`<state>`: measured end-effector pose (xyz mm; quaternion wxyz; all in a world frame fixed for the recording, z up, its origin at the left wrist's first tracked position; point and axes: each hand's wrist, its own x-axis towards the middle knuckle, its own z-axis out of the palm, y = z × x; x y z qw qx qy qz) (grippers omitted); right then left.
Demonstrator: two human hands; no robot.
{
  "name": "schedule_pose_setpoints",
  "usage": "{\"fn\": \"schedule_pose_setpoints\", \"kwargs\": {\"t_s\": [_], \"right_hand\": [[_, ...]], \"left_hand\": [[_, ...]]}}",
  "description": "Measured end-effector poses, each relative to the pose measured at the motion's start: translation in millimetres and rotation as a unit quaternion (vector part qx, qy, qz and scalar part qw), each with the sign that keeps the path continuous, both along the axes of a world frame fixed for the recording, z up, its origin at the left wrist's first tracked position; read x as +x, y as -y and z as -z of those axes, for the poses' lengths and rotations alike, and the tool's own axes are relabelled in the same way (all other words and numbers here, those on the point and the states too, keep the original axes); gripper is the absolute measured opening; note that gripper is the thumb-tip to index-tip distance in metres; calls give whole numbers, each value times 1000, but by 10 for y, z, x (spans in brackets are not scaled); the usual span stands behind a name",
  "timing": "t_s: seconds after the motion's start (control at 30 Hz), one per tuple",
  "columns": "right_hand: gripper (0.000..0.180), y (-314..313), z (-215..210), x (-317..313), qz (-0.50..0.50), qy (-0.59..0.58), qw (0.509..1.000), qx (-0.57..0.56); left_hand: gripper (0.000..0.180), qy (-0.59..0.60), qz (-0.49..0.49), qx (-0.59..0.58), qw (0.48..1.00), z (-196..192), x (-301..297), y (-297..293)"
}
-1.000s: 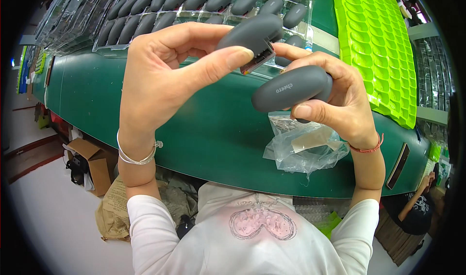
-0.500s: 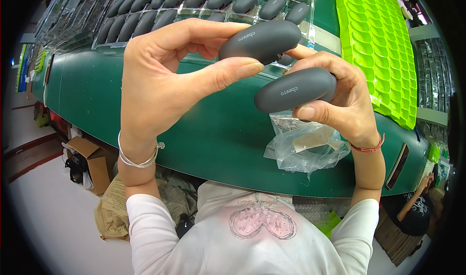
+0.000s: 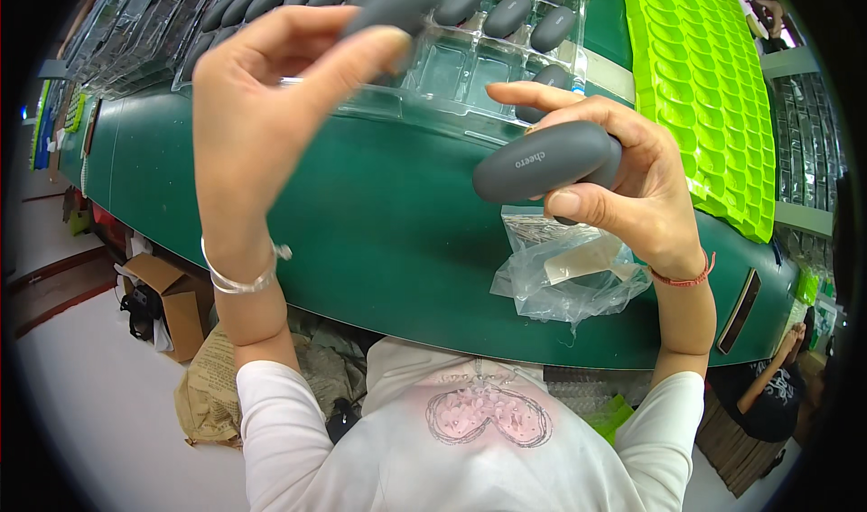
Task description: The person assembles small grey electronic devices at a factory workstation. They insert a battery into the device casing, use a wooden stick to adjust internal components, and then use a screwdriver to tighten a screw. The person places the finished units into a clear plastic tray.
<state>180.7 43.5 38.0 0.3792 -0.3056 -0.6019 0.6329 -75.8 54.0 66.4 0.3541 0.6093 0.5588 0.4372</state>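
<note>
Pods now parting: left hand (image 3: 262, 106) carrying one pod (image 3: 397, 2) far toward the tray (image 3: 470, 65), pinched in its grip; right hand (image 3: 632, 196) gripping the other pod (image 3: 542, 162) above the counter (image 3: 388, 223), near the bag (image 3: 569, 273). Looking like placing into an empty pocket.

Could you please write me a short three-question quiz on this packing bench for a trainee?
1. True or false: the left hand holds a grey oval case over the clear plastic tray.
2. What lies on the green table just below the right hand?
A. a crumpled clear plastic bag
B. a pair of scissors
C. a roll of tape
3. Fill in: the right hand grips a second grey case, and on that wrist sits a thin ____ band.

Key: 1 true; 2 A, the bag; 3 red.
</note>
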Motion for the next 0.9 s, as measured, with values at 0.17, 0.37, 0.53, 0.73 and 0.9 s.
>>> {"fn": "schedule_pose_setpoints", "kwargs": {"t_s": [0.17,0.37,0.53,0.73,0.9], "right_hand": [[40,-13,-35,-15,-13,22,1000,-8],[39,-10,-35,1,-9,31,999,1],[38,-1,-37,5,-11,23,1000,1],[38,8,-44,-16,-8,25,1000,1],[39,17,-47,-15,-8,26,1000,-5]], "left_hand": [[30,-163,-122,36,978,293,-344,-346],[35,-373,-132,19,918,419,-222,-327],[35,-436,-99,108,888,436,-378,-343],[38,-496,-151,125,846,526,-670,-419],[41,-395,-120,-56,909,306,-560,-481]]}}
